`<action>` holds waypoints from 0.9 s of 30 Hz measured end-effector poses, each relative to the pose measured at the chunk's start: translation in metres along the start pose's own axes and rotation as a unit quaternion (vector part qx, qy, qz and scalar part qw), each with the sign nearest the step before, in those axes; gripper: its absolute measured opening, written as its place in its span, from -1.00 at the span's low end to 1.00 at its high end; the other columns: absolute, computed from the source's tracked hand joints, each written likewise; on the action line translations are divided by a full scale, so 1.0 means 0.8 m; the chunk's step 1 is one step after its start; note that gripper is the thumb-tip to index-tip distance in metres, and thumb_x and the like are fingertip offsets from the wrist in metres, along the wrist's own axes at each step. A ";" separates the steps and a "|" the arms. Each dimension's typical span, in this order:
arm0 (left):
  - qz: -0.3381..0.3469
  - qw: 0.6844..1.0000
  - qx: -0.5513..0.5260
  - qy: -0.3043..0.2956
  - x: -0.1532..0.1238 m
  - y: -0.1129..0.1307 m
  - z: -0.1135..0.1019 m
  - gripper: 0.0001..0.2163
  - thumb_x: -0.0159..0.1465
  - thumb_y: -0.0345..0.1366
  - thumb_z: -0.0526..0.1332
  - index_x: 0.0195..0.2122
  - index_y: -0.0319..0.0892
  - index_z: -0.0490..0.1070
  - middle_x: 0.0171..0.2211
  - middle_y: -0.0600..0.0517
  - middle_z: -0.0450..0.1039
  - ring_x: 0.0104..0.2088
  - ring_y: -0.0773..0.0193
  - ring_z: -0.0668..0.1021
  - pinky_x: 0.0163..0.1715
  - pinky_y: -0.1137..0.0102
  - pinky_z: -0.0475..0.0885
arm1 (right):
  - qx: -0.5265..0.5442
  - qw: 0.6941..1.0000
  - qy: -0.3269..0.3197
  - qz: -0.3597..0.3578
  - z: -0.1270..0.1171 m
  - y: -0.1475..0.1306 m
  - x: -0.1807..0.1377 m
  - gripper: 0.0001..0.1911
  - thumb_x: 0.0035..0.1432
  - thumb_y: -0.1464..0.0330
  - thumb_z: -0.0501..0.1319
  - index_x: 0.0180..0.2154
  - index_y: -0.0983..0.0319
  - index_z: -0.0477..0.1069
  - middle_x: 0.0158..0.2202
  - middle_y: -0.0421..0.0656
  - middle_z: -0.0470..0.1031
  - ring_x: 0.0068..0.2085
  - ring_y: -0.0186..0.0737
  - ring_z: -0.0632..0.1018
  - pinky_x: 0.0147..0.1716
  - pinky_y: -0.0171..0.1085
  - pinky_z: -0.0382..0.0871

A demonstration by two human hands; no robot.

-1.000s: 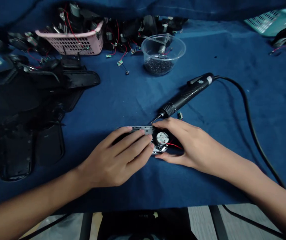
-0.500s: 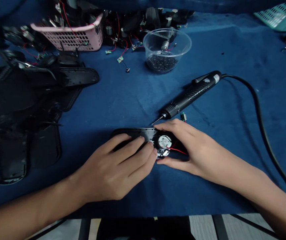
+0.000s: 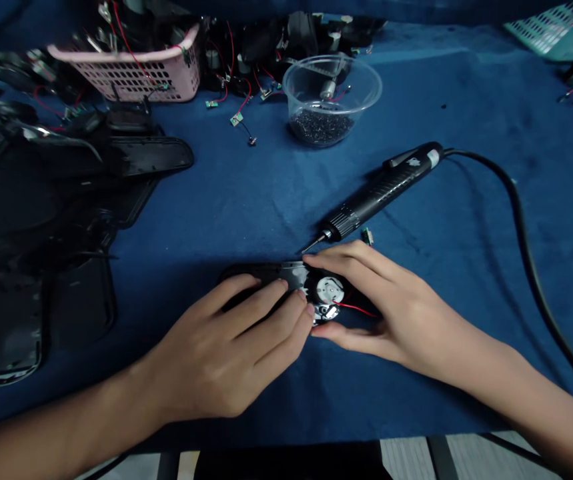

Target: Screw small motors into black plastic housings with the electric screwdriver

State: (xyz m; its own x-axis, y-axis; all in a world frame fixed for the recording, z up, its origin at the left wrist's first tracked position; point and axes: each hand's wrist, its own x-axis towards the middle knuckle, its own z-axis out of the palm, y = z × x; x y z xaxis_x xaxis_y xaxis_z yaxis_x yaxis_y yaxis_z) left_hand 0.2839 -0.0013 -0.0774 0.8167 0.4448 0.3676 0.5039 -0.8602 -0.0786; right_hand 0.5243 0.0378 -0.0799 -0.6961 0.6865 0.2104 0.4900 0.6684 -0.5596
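A blue cloth (image 3: 466,100) covers the whole work surface. Its near edge is cut off by the bottom of the frame.

At the left sits a heap of black plastic shells (image 3: 41,220). It is so dark that one piece cannot be told from the next, and the frame edge cuts it off.

The left hand (image 3: 226,353) lies flat with its fingers stretched out close together. It presses down on a black casing (image 3: 286,272) near the front edge of the cloth and hides most of it.

The right hand (image 3: 391,307) cups the casing's other end, with the index finger along the far side and the thumb along the near side.

Just beyond the hands lies an electric screwdriver (image 3: 383,190), its tip pointing toward the casing. Its cable (image 3: 521,227) runs out of frame at the lower right.

At the back, a pink basket (image 3: 136,70) holds a blurred tangle of parts and wires. Only a corner of a teal tray (image 3: 546,30) shows at the top right.

A clear bowl (image 3: 331,97) holds a dark layer of what may be screws; they are too small to be sure.

Between the two hands shows a round silver motor (image 3: 329,291), and from it a red wire (image 3: 353,308) runs under the right palm.

A tiny green part (image 3: 367,235) lies beside the screwdriver, too small to make out.
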 end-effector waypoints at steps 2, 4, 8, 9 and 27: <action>-0.002 1.000 -0.006 -0.001 0.000 0.000 0.000 -0.68 0.40 -0.45 -0.05 0.03 -0.32 0.43 0.03 -0.06 0.50 0.03 0.06 0.49 -0.05 0.14 0.37 | 0.004 1.000 0.000 0.006 0.000 0.001 0.000 -0.37 0.15 0.09 0.26 0.18 0.17 0.22 0.08 -0.01 0.38 0.10 0.00 0.45 0.07 -0.07 0.45; -0.003 1.000 -0.011 0.001 -0.001 -0.001 -0.001 -0.69 0.40 -0.45 -0.04 0.02 -0.31 0.44 0.02 -0.05 0.50 0.03 0.07 0.49 -0.04 0.15 0.36 | 0.012 1.000 -0.007 0.011 0.000 0.003 -0.001 -0.33 0.13 0.06 0.27 0.20 0.16 0.21 0.10 -0.03 0.37 0.12 -0.01 0.44 0.08 -0.08 0.45; -0.006 1.000 -0.012 0.006 0.000 -0.003 -0.001 -0.71 0.40 -0.46 -0.02 0.02 -0.28 0.44 0.00 -0.02 0.51 0.03 0.11 0.49 -0.03 0.18 0.35 | 0.008 0.999 -0.039 0.010 -0.002 0.008 -0.004 -0.25 0.16 0.10 0.26 0.30 0.14 0.09 0.17 -0.02 0.28 0.18 0.00 0.38 0.15 -0.05 0.39; -0.007 1.000 -0.011 0.007 0.000 -0.004 -0.001 -0.71 0.40 -0.47 -0.02 0.02 -0.27 0.44 0.00 -0.03 0.51 0.02 0.11 0.49 -0.03 0.19 0.36 | 0.004 0.999 -0.045 0.010 -0.003 0.008 -0.005 -0.24 0.17 0.11 0.25 0.31 0.14 0.07 0.18 -0.02 0.27 0.19 0.00 0.37 0.16 -0.05 0.38; 0.021 0.999 0.038 0.010 -0.007 -0.004 0.004 -0.73 0.39 -0.45 0.04 0.07 -0.32 0.38 0.08 -0.07 0.46 0.05 0.08 0.48 -0.02 0.17 0.36 | 0.027 1.000 -0.011 0.004 -0.004 -0.003 0.005 -0.40 0.18 0.10 0.25 0.18 0.20 0.27 0.05 -0.03 0.40 0.08 -0.05 0.45 0.08 -0.09 0.39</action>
State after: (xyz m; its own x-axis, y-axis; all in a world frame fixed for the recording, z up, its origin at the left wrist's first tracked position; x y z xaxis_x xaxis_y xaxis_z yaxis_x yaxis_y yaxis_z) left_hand 0.2788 0.0000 -0.0821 0.8324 0.4023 0.3811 0.4890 -0.8567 -0.1639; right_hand 0.5222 0.0394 -0.0748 -0.7041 0.6844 0.1894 0.4659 0.6465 -0.6042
